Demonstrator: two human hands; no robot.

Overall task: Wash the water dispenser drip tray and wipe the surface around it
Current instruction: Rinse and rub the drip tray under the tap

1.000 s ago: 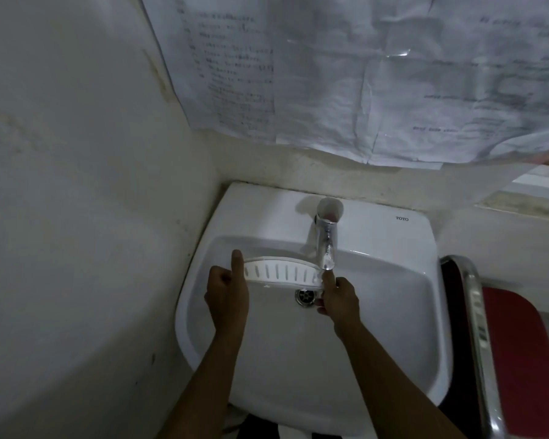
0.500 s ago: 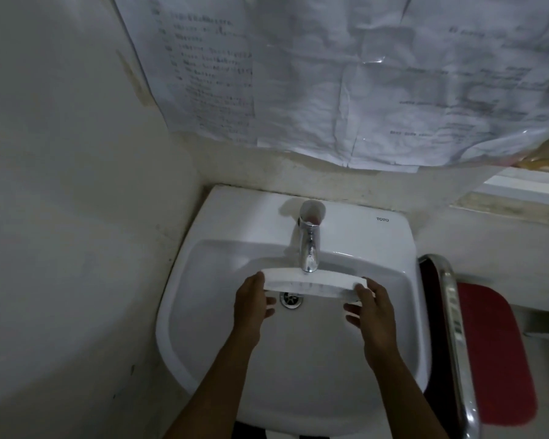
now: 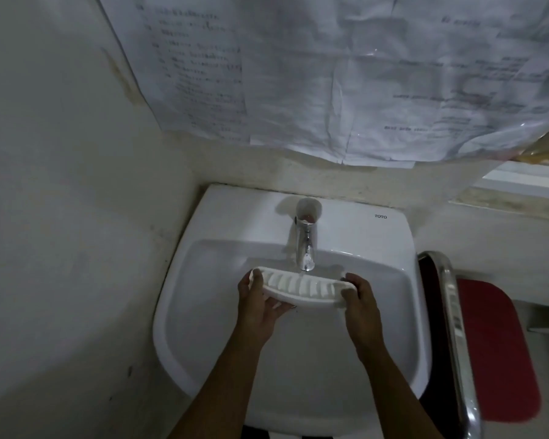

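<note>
Head view, white slotted drip tray (image 3: 301, 288) held over the sink (image 3: 203, 312) under the tap (image 3: 305, 248); left hand (image 3: 257, 308) gripping its left end, right hand (image 3: 360, 301) its right end, red chair (image 3: 495, 359) right of the hands

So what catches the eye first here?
Two bare hands, left and right, hold a white slotted tray by its ends under the tap, over the white sink. Above hang crumpled printed papers on the wall, and a red seat stands at the right.
</note>
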